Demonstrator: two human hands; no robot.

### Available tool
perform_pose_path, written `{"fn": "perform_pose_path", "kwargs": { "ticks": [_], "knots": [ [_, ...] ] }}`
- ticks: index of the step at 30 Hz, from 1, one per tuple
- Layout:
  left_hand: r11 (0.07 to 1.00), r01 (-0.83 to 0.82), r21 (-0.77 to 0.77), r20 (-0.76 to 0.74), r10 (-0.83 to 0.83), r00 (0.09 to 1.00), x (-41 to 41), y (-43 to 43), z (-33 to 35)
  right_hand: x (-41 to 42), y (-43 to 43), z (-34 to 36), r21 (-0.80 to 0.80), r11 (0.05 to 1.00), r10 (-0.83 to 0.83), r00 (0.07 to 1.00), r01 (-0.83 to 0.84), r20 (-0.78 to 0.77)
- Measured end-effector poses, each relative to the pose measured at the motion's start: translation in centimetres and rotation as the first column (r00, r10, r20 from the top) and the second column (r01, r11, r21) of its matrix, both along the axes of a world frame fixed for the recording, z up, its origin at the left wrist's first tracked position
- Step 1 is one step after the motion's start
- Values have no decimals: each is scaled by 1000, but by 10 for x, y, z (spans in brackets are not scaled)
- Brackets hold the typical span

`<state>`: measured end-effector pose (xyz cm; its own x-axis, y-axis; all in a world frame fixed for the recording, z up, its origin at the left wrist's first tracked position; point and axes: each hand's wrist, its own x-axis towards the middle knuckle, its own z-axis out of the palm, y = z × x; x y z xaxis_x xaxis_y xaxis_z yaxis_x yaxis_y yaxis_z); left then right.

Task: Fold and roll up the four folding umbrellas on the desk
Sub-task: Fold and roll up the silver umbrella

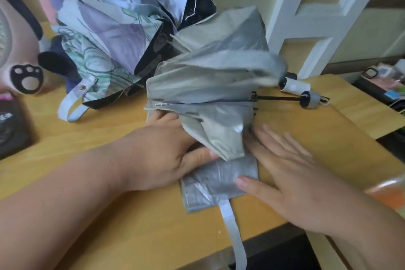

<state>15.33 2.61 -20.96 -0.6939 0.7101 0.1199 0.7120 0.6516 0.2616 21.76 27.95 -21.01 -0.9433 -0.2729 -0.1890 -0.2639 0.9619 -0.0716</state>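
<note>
Umbrella (210,76) on desk (131,226), right hand (291,177) fingers (271,140) straight on it, left hand (157,153) grip unclear.

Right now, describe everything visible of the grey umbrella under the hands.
The grey umbrella lies collapsed on the wooden desk, silvery cloth crumpled, near panels folded flat. A black shaft runs right to a grey grip; a pale strap hangs over the desk edge. The right hand, flat, touches its edge; the left hand reaches under.

The near umbrella (208,85) lies on the desk (131,215), another umbrella (105,35) behind it leftward.
</note>
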Motion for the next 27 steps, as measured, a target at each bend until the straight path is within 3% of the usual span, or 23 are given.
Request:
{"fn": "perform_pose_path", "kwargs": {
  "ticks": [3, 5, 11, 14, 17, 19, 23, 27],
  "knots": [
    [934, -123, 336, -39, 144, 989, -10, 4, 0, 2, 5, 11, -54, 998, -9, 999, 12, 47],
    [867, -227, 443, -13, 259, 966, -15, 6, 3, 3, 2, 18, -154, 987, -52, 999, 50, -7],
    [880, -229, 416, -53, 275, 960, -16, 7, 0, -42, -9, 12, -421, 907, -129, 946, -9, -298],
    [887, -253, 386, -88, 308, 947, -15, 4, -2, -79, -4, 8, -552, 830, -238, 948, 85, -213],
    [861, -281, 424, -141, 369, 919, -17, 1, -1, -100, 0, 5, -782, 594, -378, 924, 190, -63],
    [841, -284, 460, -195, 408, 892, -20, -1, 0, -102, 1, 0, -846, 505, -389, 920, 174, -43],
    [803, -293, 518, -270, 479, 835, -21, -1, 1, -98, -2, -12, -890, 447, -331, 941, 93, -68],
    [826, -268, 496, -346, 471, 812, -16, 4, 4, -99, -3, -17, -886, 461, -355, 927, 57, -125]
  ]
}}
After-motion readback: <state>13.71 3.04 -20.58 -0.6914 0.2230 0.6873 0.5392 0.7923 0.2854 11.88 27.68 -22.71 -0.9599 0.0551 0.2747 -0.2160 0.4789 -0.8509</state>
